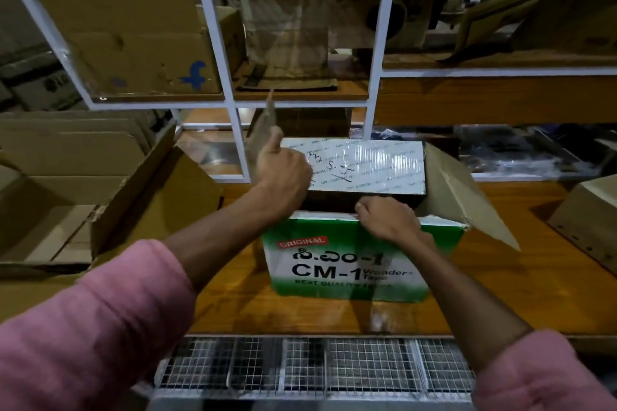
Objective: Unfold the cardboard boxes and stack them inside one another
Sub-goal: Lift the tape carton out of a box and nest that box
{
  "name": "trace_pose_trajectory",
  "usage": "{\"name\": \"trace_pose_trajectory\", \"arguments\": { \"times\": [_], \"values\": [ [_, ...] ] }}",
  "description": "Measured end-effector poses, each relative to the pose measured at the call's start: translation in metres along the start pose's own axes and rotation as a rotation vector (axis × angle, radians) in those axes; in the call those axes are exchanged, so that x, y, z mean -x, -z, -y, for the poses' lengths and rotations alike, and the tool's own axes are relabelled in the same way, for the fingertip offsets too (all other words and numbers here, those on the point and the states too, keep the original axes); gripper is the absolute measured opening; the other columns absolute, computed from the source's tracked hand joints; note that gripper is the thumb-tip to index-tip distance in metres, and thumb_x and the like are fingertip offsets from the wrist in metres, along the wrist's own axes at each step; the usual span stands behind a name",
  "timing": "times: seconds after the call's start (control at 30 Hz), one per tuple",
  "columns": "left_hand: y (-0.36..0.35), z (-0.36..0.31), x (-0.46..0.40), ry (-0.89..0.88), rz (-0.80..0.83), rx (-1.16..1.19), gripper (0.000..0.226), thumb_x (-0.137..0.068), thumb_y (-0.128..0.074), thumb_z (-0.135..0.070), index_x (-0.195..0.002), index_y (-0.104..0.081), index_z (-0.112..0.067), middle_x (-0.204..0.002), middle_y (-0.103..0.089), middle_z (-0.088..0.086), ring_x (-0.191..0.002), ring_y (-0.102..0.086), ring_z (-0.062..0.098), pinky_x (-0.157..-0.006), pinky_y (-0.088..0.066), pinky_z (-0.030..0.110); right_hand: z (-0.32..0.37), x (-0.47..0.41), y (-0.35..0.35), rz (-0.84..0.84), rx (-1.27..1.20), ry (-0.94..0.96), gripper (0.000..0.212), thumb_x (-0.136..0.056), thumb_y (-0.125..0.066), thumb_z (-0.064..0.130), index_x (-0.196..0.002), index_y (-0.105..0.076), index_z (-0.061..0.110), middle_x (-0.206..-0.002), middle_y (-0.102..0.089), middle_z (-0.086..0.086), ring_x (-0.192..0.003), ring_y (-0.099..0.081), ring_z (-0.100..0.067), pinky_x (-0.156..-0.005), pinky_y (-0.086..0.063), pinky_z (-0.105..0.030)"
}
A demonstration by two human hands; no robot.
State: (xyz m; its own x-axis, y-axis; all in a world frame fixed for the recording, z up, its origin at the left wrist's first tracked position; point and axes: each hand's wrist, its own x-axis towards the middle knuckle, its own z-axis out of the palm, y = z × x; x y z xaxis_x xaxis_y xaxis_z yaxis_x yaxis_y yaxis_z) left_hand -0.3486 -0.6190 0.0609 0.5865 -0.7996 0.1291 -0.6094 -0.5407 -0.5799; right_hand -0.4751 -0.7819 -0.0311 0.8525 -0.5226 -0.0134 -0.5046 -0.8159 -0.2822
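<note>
Pink sleeves (90, 320) fill the near edge above a wire mesh grille (314, 367), and beyond them runs the wooden shelf board (500, 294) inside a white rack frame (374, 83). On the left sits a big open brown box (66, 210), ready to receive smaller ones. At the middle of the board stands the green-and-white CM-1 box (347, 264), flaps up. The left hand (283, 170) grips the left flap (263, 130), thumb raised along it; the right hand (387, 220) curls over the near flap's edge. The right flap (467, 190) splays outward. The box looks light, stiff at the walls, slick where glossy tape covers it, weak at the torn corner; it is best held by the side walls, not the flaps
</note>
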Motion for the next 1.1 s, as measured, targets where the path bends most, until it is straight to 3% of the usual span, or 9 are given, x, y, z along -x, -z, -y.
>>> {"name": "trace_pose_trajectory", "arguments": {
  "times": [0.1,0.23,0.33,0.5,0.63,0.7,0.8,0.93,1.1],
  "values": [
    [-0.024,0.014,0.000,0.048,0.215,0.059,0.025,-0.102,-0.052,-0.038,-0.099,-0.068,-0.019,-0.093,-0.069,0.000,-0.086,-0.055,0.020,-0.116,-0.020,0.052,-0.001,-0.003,-0.002,0.042,0.006,-0.011,0.040,-0.106,-0.029,0.042,-0.119,-0.063,0.025,-0.116,-0.069,-0.002,-0.103,-0.062,-0.022,-0.097,-0.047,-0.046],
    [-0.073,0.009,0.004,0.264,0.309,0.651,0.041,-0.100,-0.052,-0.039,-0.133,-0.052,-0.015,-0.107,-0.061,0.008,-0.093,-0.060,0.025,-0.079,-0.052,0.039,0.000,-0.001,0.002,0.083,0.018,0.005,0.042,-0.108,-0.028,0.041,-0.128,-0.061,0.025,-0.126,-0.066,-0.003,-0.113,-0.059,-0.023,-0.100,-0.045,-0.046],
    [-0.096,0.002,0.002,0.313,0.304,0.881,0.030,-0.100,-0.055,-0.017,-0.130,-0.053,-0.014,-0.091,-0.055,0.000,-0.074,-0.055,0.014,-0.055,-0.044,0.025,-0.001,-0.003,0.004,0.151,-0.010,0.019,0.041,-0.108,-0.028,0.041,-0.128,-0.060,0.026,-0.129,-0.065,-0.002,-0.114,-0.059,-0.022,-0.104,-0.044,-0.050],
    [-0.104,-0.001,0.002,0.377,0.278,0.907,0.035,-0.099,-0.061,-0.018,-0.133,-0.052,-0.017,-0.093,-0.052,-0.002,-0.073,-0.048,0.011,-0.050,-0.034,0.022,0.002,-0.024,0.021,0.457,-0.174,0.042,0.042,-0.110,-0.035,0.031,-0.140,-0.056,0.010,-0.147,-0.054,-0.009,-0.134,-0.051,-0.029,-0.116,-0.036,-0.048],
    [-0.114,-0.006,0.005,0.417,0.249,0.955,0.032,-0.103,-0.054,-0.021,-0.135,-0.050,-0.020,-0.089,-0.057,-0.001,-0.072,-0.059,0.012,-0.049,-0.045,0.024,-0.013,-0.047,0.012,0.630,-0.088,-0.024,0.075,-0.102,-0.022,0.068,-0.151,-0.047,0.018,-0.162,-0.037,-0.009,-0.148,-0.036,-0.031,-0.121,-0.026,-0.055],
    [-0.117,-0.009,0.007,0.423,0.233,0.955,0.025,-0.105,-0.051,-0.023,-0.129,-0.054,-0.016,-0.095,-0.063,0.001,-0.075,-0.064,0.013,-0.054,-0.055,0.027,-0.029,-0.061,-0.002,0.641,-0.032,-0.068,0.093,-0.091,-0.015,0.083,-0.147,-0.053,0.020,-0.160,-0.041,-0.010,-0.146,-0.040,-0.032,-0.120,-0.027,-0.058],
    [-0.113,-0.007,0.009,0.357,0.057,0.878,0.024,-0.103,-0.051,-0.021,-0.122,-0.061,-0.010,-0.126,-0.062,0.007,-0.094,-0.063,0.022,-0.072,-0.058,0.035,-0.040,-0.072,-0.008,0.513,-0.059,-0.070,0.096,-0.088,-0.017,0.087,-0.137,-0.061,0.016,-0.152,-0.050,-0.014,-0.137,-0.049,-0.034,-0.116,-0.033,-0.058],
    [-0.089,-0.005,0.003,0.200,-0.063,0.883,0.029,-0.103,-0.048,-0.026,-0.126,-0.062,-0.013,-0.134,-0.062,0.008,-0.113,-0.058,0.028,-0.092,-0.052,0.046,-0.026,-0.063,0.023,0.079,-0.073,-0.003,0.059,-0.102,-0.033,0.066,-0.097,-0.066,0.017,-0.103,-0.070,-0.008,-0.095,-0.063,-0.027,-0.108,-0.040,-0.056],
    [-0.036,-0.011,-0.010,0.043,-0.076,0.784,0.056,-0.106,-0.033,-0.052,-0.151,-0.040,-0.019,-0.158,-0.043,0.005,-0.148,-0.034,0.029,-0.120,-0.021,0.062,-0.011,-0.036,0.084,-0.305,-0.140,0.097,0.042,-0.105,-0.049,0.043,-0.089,-0.073,0.012,-0.079,-0.070,-0.008,-0.070,-0.065,-0.025,-0.071,-0.054,-0.037]
  ]
}}
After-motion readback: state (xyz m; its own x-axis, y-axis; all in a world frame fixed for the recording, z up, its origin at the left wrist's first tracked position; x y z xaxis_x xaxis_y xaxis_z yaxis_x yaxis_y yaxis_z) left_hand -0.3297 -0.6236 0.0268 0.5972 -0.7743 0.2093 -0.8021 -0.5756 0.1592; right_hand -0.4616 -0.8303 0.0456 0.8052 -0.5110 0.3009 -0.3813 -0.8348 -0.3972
